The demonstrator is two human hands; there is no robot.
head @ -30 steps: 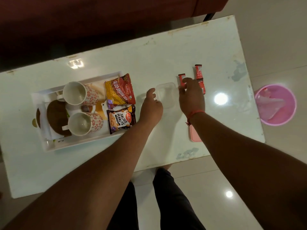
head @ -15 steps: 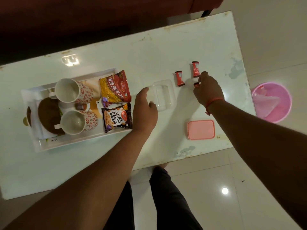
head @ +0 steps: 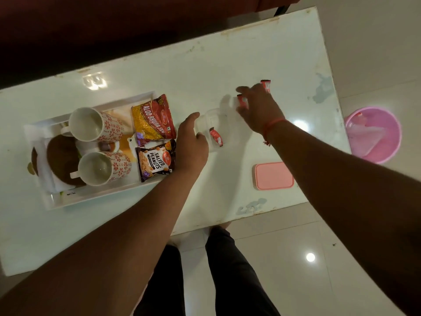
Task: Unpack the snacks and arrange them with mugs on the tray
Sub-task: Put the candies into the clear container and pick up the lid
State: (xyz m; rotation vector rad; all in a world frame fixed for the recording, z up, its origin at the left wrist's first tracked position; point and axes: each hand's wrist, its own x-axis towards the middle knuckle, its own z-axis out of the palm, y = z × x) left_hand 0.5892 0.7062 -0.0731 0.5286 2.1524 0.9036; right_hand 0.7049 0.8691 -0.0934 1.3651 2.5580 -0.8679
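Observation:
A white tray (head: 95,197) on the left holds two patterned mugs (head: 91,124) (head: 100,167), an Aloo Bhujia Sev packet (head: 152,117) and a Salted Peanuts packet (head: 156,161). Just right of the tray stands a clear plastic container (head: 213,117) with one small red candy (head: 216,137) inside. My left hand (head: 191,142) grips the container's left side. My right hand (head: 257,106) reaches past the container and pinches a second red candy (head: 242,101) between thumb and fingers. A third red candy (head: 265,85) lies on the table behind that hand.
A pink lid (head: 273,175) lies near the white table's front edge (head: 250,215) on the right. A pink bin (head: 373,135) stands on the floor beyond the table's right end. A dark sofa runs along the far side. My legs are below the table edge.
One red candy now lies in the clear container. My right hand has moved left from the far candy onto the nearer one. My left hand has closed on the container's side.

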